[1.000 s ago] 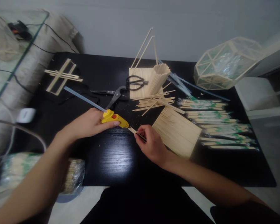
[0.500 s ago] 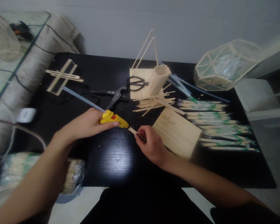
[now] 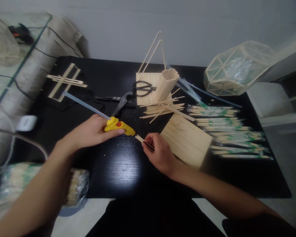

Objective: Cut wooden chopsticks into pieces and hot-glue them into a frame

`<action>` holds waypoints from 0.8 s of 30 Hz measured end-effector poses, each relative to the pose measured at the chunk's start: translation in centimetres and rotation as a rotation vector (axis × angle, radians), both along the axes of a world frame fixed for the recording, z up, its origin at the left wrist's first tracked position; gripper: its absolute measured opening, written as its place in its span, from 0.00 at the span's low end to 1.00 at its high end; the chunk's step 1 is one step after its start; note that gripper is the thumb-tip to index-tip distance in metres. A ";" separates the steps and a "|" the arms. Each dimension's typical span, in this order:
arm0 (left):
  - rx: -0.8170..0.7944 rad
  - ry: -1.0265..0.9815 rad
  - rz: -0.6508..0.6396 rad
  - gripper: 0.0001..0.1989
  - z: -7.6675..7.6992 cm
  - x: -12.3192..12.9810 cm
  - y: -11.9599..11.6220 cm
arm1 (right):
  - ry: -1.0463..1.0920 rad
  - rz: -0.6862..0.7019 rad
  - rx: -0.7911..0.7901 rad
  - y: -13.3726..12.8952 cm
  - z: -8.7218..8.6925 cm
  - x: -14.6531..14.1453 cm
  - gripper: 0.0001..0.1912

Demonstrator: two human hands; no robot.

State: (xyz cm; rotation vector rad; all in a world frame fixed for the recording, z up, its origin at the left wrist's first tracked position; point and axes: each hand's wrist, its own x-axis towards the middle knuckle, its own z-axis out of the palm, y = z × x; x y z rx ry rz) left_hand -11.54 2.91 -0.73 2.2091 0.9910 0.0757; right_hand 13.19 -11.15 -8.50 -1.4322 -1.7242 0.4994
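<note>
My left hand (image 3: pixel 95 131) is wrapped round a yellow glue gun (image 3: pixel 120 125), with a long translucent glue stick (image 3: pixel 85 104) sticking out of its back end. The gun's nozzle points right and down, at the tips of some thin wooden sticks (image 3: pixel 139 138); whether they touch is too small to tell. Those sticks are pinched between the fingers of my right hand (image 3: pixel 159 151), which is closed. Just right of that hand lies a flat panel of joined sticks (image 3: pixel 187 141). Loose sticks (image 3: pixel 160 110) are piled behind it.
Scissors (image 3: pixel 123 102) lie behind the glue gun. A stick cylinder (image 3: pixel 166 84) stands on a square base (image 3: pixel 148 79) at the back. Wrapped stick bundles (image 3: pixel 227 123) and a faceted frame (image 3: pixel 236 69) are at the right, a crossed stick frame (image 3: pixel 66 80) at the back left.
The whole view has shifted very slightly. Both hands keep the same hold, with the nozzle still at the stick tips.
</note>
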 end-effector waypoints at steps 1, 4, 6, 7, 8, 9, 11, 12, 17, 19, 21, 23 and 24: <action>-0.005 0.004 0.001 0.21 0.0 0.1 0.0 | -0.002 -0.002 0.001 0.0 0.0 0.0 0.07; -0.022 -0.014 -0.006 0.21 -0.2 0.3 -0.1 | -0.006 -0.001 -0.002 0.0 0.0 0.0 0.07; -0.033 -0.030 -0.018 0.20 -0.1 0.6 -0.2 | -0.003 0.000 -0.005 0.0 0.0 0.0 0.06; -0.037 -0.034 -0.025 0.20 -0.1 0.7 -0.2 | -0.003 0.000 -0.007 0.0 0.0 0.0 0.06; -0.039 -0.035 -0.030 0.21 -0.1 0.9 -0.3 | -0.003 0.000 -0.010 0.0 0.1 0.0 0.06; -0.041 -0.032 -0.034 0.21 0.0 1.0 -0.4 | -0.003 -0.001 -0.012 0.0 0.1 0.0 0.06; -0.047 -0.022 -0.036 0.21 0.2 1.2 -0.4 | -0.007 -0.001 -0.015 0.0 0.2 0.0 0.06; -0.050 -0.015 -0.035 0.21 0.2 1.2 -0.4 | -0.010 0.000 -0.015 0.0 0.2 0.0 0.06; -0.022 0.059 -0.003 0.28 0.3 0.7 -0.1 | -0.013 0.001 0.000 0.0 0.2 0.1 0.08; -0.013 0.104 0.003 0.30 0.1 0.4 0.0 | -0.012 0.005 0.001 0.0 0.1 0.1 0.08; -0.010 0.135 -0.001 0.30 -0.1 0.1 0.2 | -0.011 0.006 0.000 0.0 0.1 0.1 0.08; -0.003 0.143 -0.004 0.31 -0.2 -0.1 0.2 | -0.013 0.009 -0.006 0.0 0.1 0.1 0.07; 0.001 0.138 -0.006 0.31 -0.3 0.0 0.2 | -0.013 0.011 -0.010 0.0 0.1 0.1 0.07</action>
